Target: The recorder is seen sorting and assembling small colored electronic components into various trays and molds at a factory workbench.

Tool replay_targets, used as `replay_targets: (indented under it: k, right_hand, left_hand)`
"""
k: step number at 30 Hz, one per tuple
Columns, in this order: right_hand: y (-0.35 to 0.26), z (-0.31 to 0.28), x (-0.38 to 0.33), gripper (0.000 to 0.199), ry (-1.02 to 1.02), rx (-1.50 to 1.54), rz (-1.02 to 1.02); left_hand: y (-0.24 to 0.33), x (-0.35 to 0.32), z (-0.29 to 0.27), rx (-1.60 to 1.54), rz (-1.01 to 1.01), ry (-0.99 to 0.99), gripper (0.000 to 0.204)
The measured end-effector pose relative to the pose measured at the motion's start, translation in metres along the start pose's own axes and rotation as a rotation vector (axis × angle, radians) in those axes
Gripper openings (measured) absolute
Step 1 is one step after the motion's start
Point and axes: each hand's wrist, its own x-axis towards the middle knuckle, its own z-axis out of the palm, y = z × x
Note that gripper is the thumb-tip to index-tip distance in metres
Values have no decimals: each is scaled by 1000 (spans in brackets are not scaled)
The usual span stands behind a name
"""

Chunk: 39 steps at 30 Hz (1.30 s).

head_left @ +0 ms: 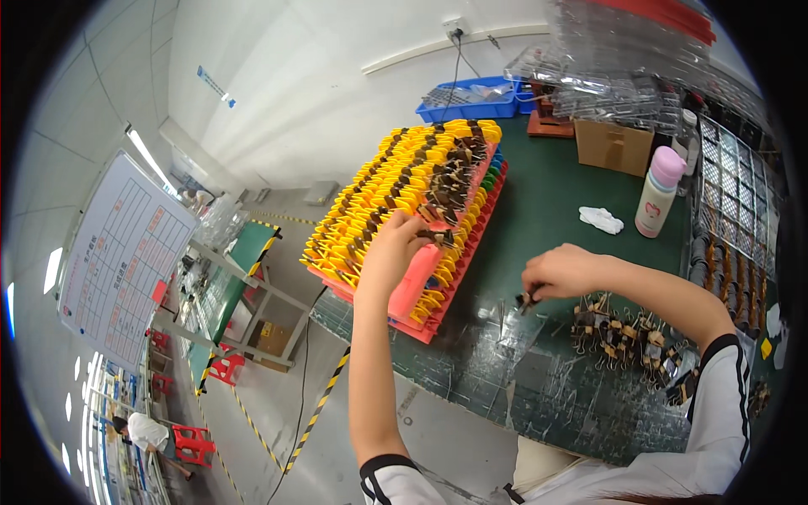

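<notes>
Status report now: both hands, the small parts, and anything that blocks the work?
Left hand sets a small dark part on the stacked yellow and red racks. Right hand pinches another part above the green table. Loose parts pile beside it; nothing blocks.

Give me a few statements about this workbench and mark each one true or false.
1. The left hand reaches onto the rack of yellow holders. True.
2. The right hand holds the bottle. False: it pinches a small dark clip; the bottle stands apart, upright.
3. A pile of clips lies on the green table, right of the right hand. True.
4. The blue crate sits on the floor. False: it is at the table's far end.
</notes>
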Motion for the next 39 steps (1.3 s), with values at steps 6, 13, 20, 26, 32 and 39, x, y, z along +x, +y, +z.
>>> replay_targets:
  k: [6, 13, 20, 26, 32, 39]
  right_hand:
    - [-27, -34, 68, 16, 346, -64, 17]
    - [-42, -35, 158, 14, 570, -114, 80]
    - [-45, -20, 209, 19, 386, -561, 166]
    - [-35, -35, 204, 49, 530, -346, -83]
    - [-35, -20, 204, 42, 550, -370, -188]
    - [37, -123, 214, 35, 747, -20, -114]
  left_hand:
    - [-43, 32, 20, 204, 74, 7, 26]
    - [-40, -18, -17, -37, -110, 503, 29]
    - [-96, -144, 12, -325, -610, 1009, 25]
    - [-117, -138, 33, -942, -905, 932, 37]
    - [-131, -114, 35, -1164, -929, 911, 35]
    - [-119, -85, 8, -1095, -1248, 817, 33]
